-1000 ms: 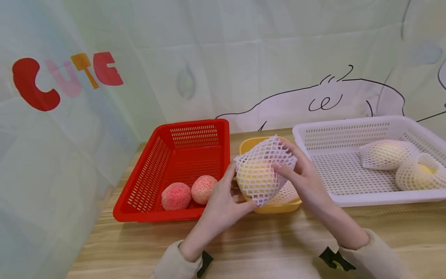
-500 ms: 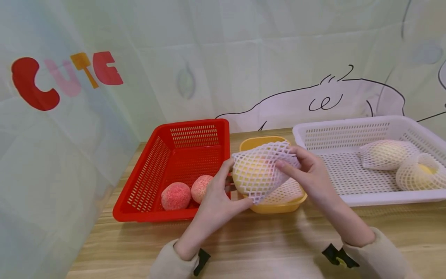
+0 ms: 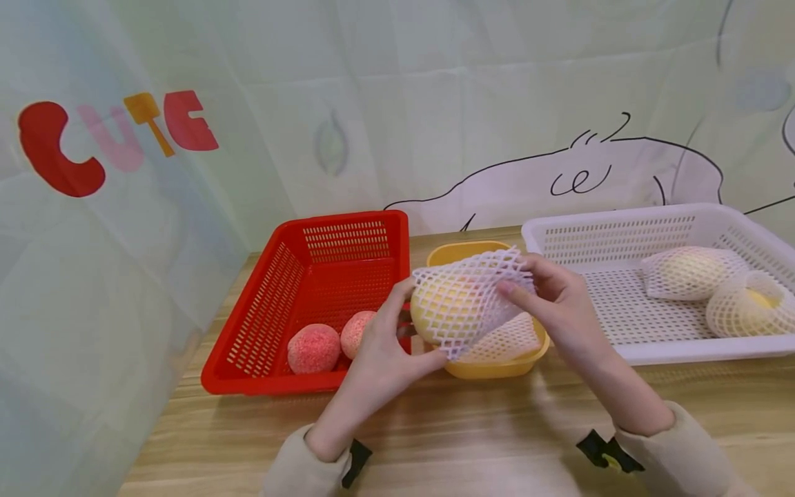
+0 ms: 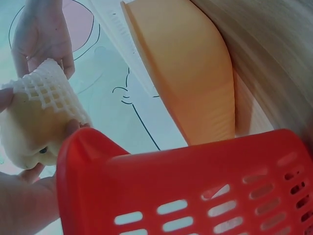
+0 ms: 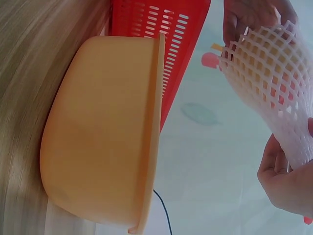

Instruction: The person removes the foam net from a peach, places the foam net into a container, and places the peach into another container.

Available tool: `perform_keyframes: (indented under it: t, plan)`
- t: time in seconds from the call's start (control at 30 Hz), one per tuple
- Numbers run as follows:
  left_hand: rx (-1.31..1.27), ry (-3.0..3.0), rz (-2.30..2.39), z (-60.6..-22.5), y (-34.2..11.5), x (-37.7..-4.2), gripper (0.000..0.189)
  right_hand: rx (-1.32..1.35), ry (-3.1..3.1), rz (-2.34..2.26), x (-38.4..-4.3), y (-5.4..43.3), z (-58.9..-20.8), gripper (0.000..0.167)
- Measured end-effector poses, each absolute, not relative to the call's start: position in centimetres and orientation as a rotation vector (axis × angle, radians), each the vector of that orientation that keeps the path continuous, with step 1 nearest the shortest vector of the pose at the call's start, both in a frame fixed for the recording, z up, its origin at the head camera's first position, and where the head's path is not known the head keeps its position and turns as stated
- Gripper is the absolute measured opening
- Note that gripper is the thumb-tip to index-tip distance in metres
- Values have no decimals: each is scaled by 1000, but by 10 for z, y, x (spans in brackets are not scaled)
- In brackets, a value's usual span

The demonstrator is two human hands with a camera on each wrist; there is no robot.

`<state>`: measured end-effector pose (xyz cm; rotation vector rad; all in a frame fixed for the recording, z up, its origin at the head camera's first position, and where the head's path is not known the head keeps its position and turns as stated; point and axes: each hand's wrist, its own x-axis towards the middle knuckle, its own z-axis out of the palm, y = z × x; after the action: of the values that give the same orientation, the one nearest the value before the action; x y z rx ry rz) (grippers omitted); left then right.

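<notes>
A yellow peach with a pink blush [image 3: 428,314] is held over the yellow basin [image 3: 468,252], mostly covered by a white foam net sleeve [image 3: 481,276]. My left hand [image 3: 386,345] grips the peach from the left, fingers behind and thumb along its lower front. With thumb and fingers, my right hand [image 3: 562,297] pinches the sleeve's gathered right end. In the left wrist view the bare stem end of the peach [image 4: 29,122] pokes out of the net. More white foam netting [image 3: 506,339] lies in the basin, partly hidden by the hands.
To the left stands a red basket [image 3: 248,317] with two pink speckled balls, possibly fruit [image 3: 314,348]. A white basket [image 3: 621,353] on the right holds two net-wrapped yellow fruits [image 3: 692,273]. All rest on a wooden table [image 3: 484,442] against a printed cloth backdrop [image 3: 397,103].
The netted peach has turned from a steep slant to lying more sideways and shifted slightly left. My right hand has moved a little right with the sleeve's end, and my left hand slightly left.
</notes>
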<state>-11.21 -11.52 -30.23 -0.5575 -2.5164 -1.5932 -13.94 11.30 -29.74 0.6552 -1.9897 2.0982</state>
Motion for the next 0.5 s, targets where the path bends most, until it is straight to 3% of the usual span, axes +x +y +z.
perform_keyframes:
  t: [0.5]
  plan:
    - [-554, -2492, -1545, -297, -122, -113, 82, 598, -1910, 2142, -141, 116, -294, 17]
